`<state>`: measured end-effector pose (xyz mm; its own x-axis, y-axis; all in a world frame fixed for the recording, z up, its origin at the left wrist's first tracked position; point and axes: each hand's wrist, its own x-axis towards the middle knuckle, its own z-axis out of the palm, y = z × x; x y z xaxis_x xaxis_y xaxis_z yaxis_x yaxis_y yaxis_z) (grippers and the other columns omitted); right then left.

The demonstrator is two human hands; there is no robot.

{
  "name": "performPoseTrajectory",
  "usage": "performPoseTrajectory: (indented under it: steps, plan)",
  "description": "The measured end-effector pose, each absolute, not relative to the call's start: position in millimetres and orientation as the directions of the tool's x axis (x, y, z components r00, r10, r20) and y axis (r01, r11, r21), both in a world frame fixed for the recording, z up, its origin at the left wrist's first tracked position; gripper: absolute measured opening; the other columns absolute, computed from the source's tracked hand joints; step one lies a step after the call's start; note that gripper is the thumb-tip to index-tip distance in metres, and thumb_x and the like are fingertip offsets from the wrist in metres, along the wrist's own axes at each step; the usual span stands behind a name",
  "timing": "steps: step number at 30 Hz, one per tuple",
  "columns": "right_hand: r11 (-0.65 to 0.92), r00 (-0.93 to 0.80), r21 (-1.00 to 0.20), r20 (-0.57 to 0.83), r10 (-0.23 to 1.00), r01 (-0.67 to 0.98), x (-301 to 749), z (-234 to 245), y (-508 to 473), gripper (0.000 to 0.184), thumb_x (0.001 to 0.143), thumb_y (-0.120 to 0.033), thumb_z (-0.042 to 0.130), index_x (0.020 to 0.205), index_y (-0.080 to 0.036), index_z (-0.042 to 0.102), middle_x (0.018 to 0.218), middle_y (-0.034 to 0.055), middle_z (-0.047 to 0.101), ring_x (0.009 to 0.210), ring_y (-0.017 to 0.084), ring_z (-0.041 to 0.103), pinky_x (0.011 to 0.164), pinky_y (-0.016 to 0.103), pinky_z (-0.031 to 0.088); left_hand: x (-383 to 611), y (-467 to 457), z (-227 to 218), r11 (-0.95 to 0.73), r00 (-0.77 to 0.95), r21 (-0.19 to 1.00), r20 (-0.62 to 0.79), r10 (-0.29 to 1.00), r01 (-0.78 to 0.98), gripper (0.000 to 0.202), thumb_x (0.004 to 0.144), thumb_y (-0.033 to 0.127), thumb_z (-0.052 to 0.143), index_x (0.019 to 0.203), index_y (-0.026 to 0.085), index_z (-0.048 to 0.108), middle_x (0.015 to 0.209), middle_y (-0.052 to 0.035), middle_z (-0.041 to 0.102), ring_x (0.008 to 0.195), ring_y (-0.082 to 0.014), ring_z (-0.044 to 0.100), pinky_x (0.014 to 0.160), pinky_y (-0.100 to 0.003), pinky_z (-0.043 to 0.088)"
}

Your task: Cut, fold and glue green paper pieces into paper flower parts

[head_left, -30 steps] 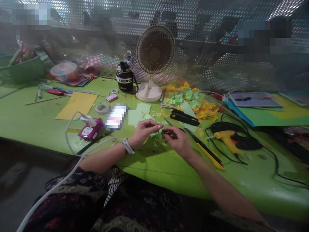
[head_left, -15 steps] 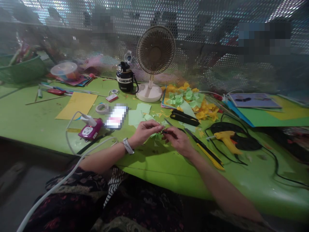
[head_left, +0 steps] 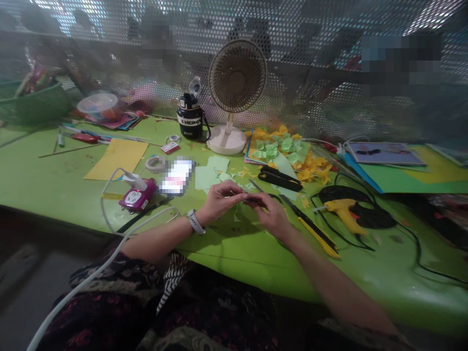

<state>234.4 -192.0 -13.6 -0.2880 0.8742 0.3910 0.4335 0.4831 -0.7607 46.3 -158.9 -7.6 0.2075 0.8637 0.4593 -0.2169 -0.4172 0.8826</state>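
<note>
My left hand (head_left: 218, 199), with a white watch on the wrist, pinches a small piece of light green paper (head_left: 238, 210) over the green table (head_left: 226, 248). Right beside it, fingertips almost touching, my right hand (head_left: 270, 214) is closed on a thin dark tool (head_left: 252, 200) that I cannot name, its tip at the paper. Light green paper sheets (head_left: 206, 176) and small yellow and green scraps lie just behind both hands.
A yellow-handled cutter (head_left: 314, 229) and yellow glue gun (head_left: 343, 212) with black cord lie right of my hands. Black scissors (head_left: 280, 178), paper flowers (head_left: 288, 151), a fan (head_left: 234, 92), a black flask (head_left: 190, 119), tape (head_left: 155, 164), a pink power strip (head_left: 137, 197) and yellow paper (head_left: 117, 158) surround them.
Both hands stay together at the same spot. The green paper is now tucked lower between the fingers and shows less than a second ago.
</note>
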Motion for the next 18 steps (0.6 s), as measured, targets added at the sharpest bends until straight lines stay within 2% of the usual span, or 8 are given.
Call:
performPoseTrajectory:
  steps: [7, 18]
  plan:
    - [0.518, -0.319, -0.715, 0.409, 0.855, 0.47, 233.1, -8.6, -193.1, 0.019, 0.095, -0.028, 0.051, 0.109, -0.023, 0.063, 0.106, 0.0097, 0.073, 0.095, 0.024, 0.07, 0.083, 0.044, 0.058, 48.0, -159.5, -7.9, -0.349, 0.205, 0.893, 0.413, 0.888, -0.285, 0.021, 0.069, 0.033, 0.084, 0.069, 0.018, 0.071, 0.07, -0.0016, 0.066, 0.065, -0.011, 0.061, 0.063, -0.026, 0.052]
    - [0.444, -0.347, -0.804, 0.318, 0.883, 0.395, 234.2, -11.5, -192.3, 0.019, 0.096, -0.031, 0.049, 0.11, -0.023, 0.06, 0.105, 0.0093, 0.073, 0.094, 0.023, 0.073, 0.084, 0.041, 0.058, 46.0, -157.7, -5.5, -0.263, 0.21, 0.884, 0.362, 0.908, -0.386, 0.017, 0.069, 0.028, 0.084, 0.071, 0.016, 0.071, 0.07, -0.0003, 0.067, 0.065, -0.0087, 0.063, 0.062, -0.022, 0.053]
